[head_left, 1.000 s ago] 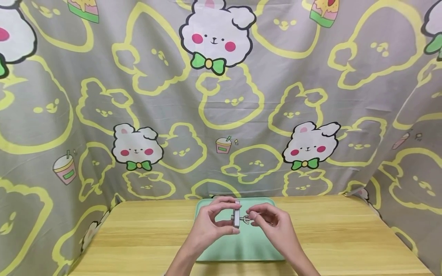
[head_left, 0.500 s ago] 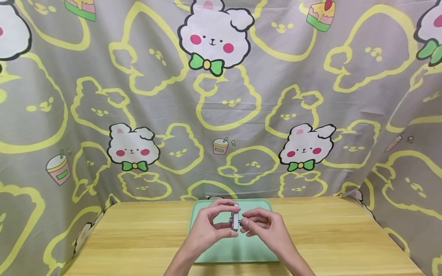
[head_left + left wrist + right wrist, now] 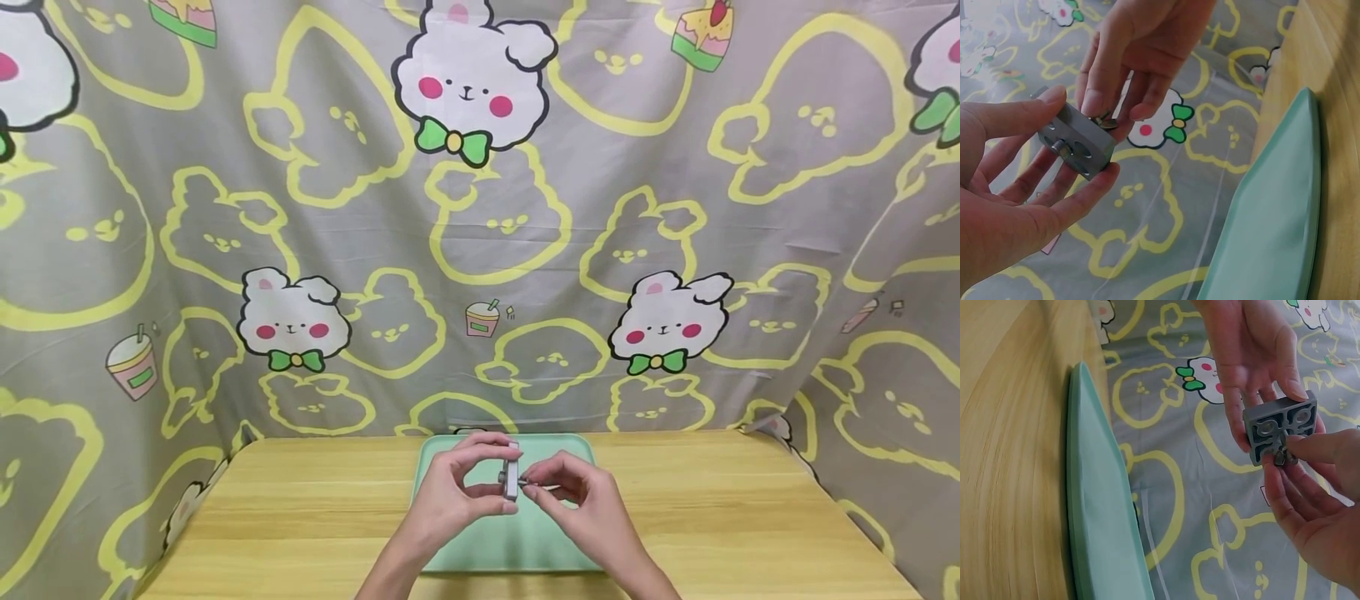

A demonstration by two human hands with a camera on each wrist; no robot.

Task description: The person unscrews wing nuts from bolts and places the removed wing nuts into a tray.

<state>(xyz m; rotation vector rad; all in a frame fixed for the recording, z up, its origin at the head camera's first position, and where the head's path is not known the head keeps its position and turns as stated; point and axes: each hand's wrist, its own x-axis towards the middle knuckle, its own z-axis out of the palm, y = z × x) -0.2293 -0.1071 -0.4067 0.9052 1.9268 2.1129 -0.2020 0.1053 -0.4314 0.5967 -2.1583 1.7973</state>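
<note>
1. The left hand (image 3: 450, 485) holds the grey block (image 3: 513, 477) by its edges, between thumb and fingers.
2. The right hand (image 3: 588, 496) pinches a small wing nut (image 3: 1108, 124) against or just beside the block's ribbed face.
3. A bolt (image 3: 1060, 148) pokes out opposite.
4. The block is held up above the green tray (image 3: 525, 546) on the counter (image 3: 300, 500).
5. Behind hangs a bunny-print curtain (image 3: 517, 250).

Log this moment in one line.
left hand: grips gray block | right hand: pinches metal fastener | green tray: on table
</note>
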